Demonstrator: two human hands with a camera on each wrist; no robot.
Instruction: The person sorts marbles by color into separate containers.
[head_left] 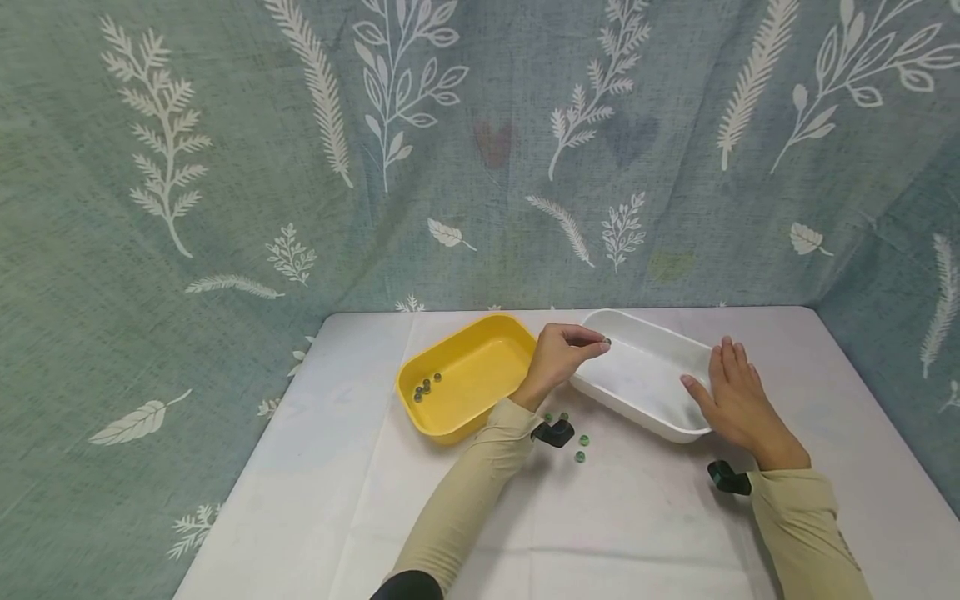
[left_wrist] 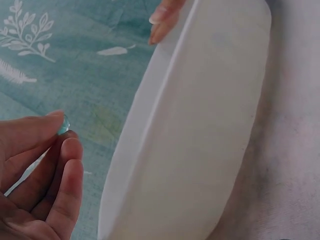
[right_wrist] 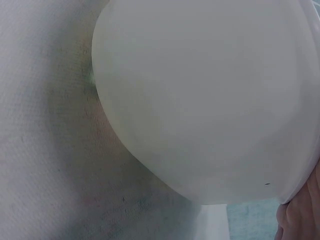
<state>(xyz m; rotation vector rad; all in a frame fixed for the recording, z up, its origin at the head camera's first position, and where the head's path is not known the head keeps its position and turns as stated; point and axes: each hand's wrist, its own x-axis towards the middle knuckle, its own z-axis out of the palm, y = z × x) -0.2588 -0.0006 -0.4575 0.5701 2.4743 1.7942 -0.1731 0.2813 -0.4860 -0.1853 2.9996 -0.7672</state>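
Observation:
My left hand (head_left: 561,354) pinches a small green glass marble (left_wrist: 65,125) between thumb and fingertips, above the left part of a white tray (head_left: 637,362). At the tray's right end my right hand (head_left: 738,404) rests against the rim, fingers straight and thumb spread over the edge. The right wrist view shows mostly the outer wall of that tray (right_wrist: 200,100), with part of the hand (right_wrist: 302,215) at its rim. Under and beside the left forearm, several green marbles (head_left: 584,440) lie on the cloth.
A yellow tray (head_left: 487,367) stands left of the white one, partly behind the left wrist. Several marbles (head_left: 418,397) lie at its left end. White cloth covers the table (head_left: 637,525), and a patterned teal curtain (head_left: 480,167) hangs behind it.

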